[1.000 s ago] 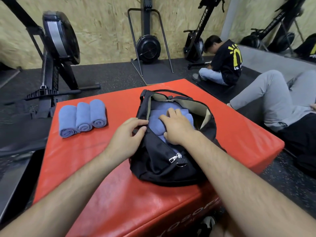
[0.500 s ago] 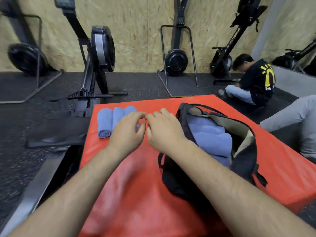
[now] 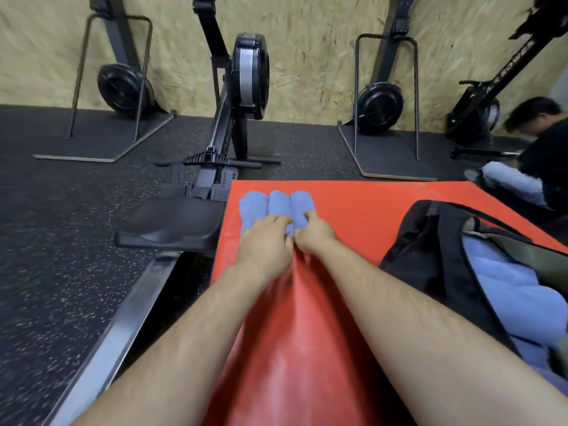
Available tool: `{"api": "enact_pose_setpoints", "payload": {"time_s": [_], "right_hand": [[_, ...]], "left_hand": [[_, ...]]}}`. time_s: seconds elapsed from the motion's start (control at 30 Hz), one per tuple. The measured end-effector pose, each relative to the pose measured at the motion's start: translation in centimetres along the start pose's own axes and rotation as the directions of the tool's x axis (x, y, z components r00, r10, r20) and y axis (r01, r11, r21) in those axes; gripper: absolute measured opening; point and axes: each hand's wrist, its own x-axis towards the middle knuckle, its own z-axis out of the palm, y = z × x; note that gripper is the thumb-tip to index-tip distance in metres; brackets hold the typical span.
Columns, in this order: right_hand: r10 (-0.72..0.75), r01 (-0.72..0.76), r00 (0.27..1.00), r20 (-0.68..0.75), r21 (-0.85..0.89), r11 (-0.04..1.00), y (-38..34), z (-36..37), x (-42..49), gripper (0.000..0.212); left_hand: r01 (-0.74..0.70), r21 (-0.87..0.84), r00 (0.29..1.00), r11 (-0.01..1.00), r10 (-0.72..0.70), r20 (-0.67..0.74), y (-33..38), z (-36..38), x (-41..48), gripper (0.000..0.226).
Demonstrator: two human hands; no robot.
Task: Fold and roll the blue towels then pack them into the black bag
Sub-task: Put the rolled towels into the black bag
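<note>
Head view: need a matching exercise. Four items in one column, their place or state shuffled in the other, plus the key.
Column 1
1. rolled towels
2. black bag
3. left hand
4. right hand

Column 2
A. fingers on the right-most roll
B. open, with packed towels inside
C. three side by side at the far left corner of the red mat
D. over the near ends of the left and middle rolls

Pairs: 1-C, 2-B, 3-D, 4-A
</note>
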Motion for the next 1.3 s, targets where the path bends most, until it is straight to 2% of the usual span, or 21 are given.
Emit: {"api": "enact_pose_setpoints", "payload": {"time_s": [0.1, 0.2, 0.33, 0.4, 0.47, 0.57, 0.63, 0.67, 0.7, 0.73, 0.8, 0.87, 0.97, 1.07, 1.17, 1.23, 1.3], "right_hand": [[0.066, -0.052, 0.995, -0.072, 0.181, 0.982, 0.8, -0.1, -0.3, 0.054], [0.074, -0.027, 0.985, -0.158, 0.283, 0.959, 1.2, -1.5, -3.2, 0.051], [-0.037, 0.126, 0.970, -0.242, 0.362, 0.924, 1.6, -4.1, -9.9, 0.052], [-0.099, 0.202, 0.958, -0.268, 0.393, 0.897, 2.1, -5.1, -13.4, 0.053], [-0.163, 0.258, 0.953, -0.254, 0.407, 0.876, 2.5, -6.4, -16.6, 0.054], [-0.228, 0.263, 0.964, -0.135, 0.384, 0.885, 4.4, -9.7, -20.2, 0.059], [-0.348, 0.372, 0.926, -0.146, 0.202, 0.906, 6.3, -12.4, -22.4, 0.044], [-0.437, 0.451, 0.874, -0.215, 0.019, 0.892, 7.3, -13.6, -23.2, 0.035], [-0.523, 0.490, 0.811, -0.262, -0.183, 0.852, 8.1, -14.7, -24.0, 0.036], [-0.590, 0.494, 0.762, -0.266, -0.350, 0.796, 8.8, -15.7, -24.6, 0.046], [-0.649, 0.465, 0.736, -0.194, -0.551, 0.693, 9.7, -17.2, -25.2, 0.073], [-0.631, 0.427, 0.763, -0.139, -0.625, 0.654, 10.6, -17.9, -25.4, 0.080], [-0.568, 0.337, 0.813, -0.128, -0.692, 0.638, 12.4, -19.2, -25.8, 0.065], [-0.440, 0.205, 0.878, -0.189, -0.682, 0.702, 13.9, -21.7, -26.8, 0.057], [-0.346, 0.071, 0.891, -0.294, -0.661, 0.747, 15.9, -23.9, -27.9, 0.057], [-0.273, -0.014, 0.898, -0.346, -0.642, 0.767, 17.1, -24.5, -28.1, 0.054], [-0.214, -0.093, 0.899, -0.382, -0.644, 0.759, 17.9, -24.3, -28.0, 0.049]], "left_hand": [[0.029, -0.037, 0.999, 0.999, -0.028, 0.026, -0.2, 0.1, 0.0, 0.032], [0.104, -0.252, 0.994, 0.962, -0.090, 0.066, 0.6, 0.0, 0.0, 0.036], [0.239, -0.540, 0.971, 0.807, -0.187, 0.150, 3.9, -1.4, -1.0, 0.046], [0.271, -0.670, 0.963, 0.691, -0.198, 0.185, 5.7, -2.3, -2.0, 0.045], [0.253, -0.788, 0.968, 0.561, -0.153, 0.201, 7.2, -2.8, -3.3, 0.045], [0.187, -0.852, 0.979, 0.489, -0.019, 0.203, 8.3, -2.8, -5.0, 0.051], [0.122, -0.840, 0.977, 0.529, 0.085, 0.195, 8.9, -3.4, -6.3, 0.054], [0.062, -0.812, 0.975, 0.580, 0.137, 0.173, 9.3, -3.8, -6.9, 0.057], [-0.007, -0.784, 0.972, 0.621, 0.189, 0.142, 9.8, -4.1, -7.5, 0.059], [-0.072, -0.761, 0.964, 0.645, 0.241, 0.113, 10.4, -4.1, -8.0, 0.060], [-0.165, -0.740, 0.941, 0.652, 0.330, 0.080, 11.8, -4.1, -9.1, 0.062], [-0.216, -0.743, 0.913, 0.633, 0.401, 0.076, 12.8, -3.7, -9.5, 0.063], [-0.258, -0.744, 0.889, 0.616, 0.453, 0.067, 14.1, -2.8, -9.7, 0.063], [-0.279, -0.683, 0.911, 0.675, 0.411, 0.034, 15.6, -1.3, -10.3, 0.069], [-0.191, -0.741, 0.917, 0.644, 0.386, 0.099, 17.2, -0.2, -10.9, 0.076], [-0.156, -0.740, 0.919, 0.655, 0.372, 0.135, 17.9, 0.6, -10.8, 0.070], [-0.194, -0.647, 0.917, 0.737, 0.370, 0.147, 18.3, 1.6, -10.6, 0.053]]}}
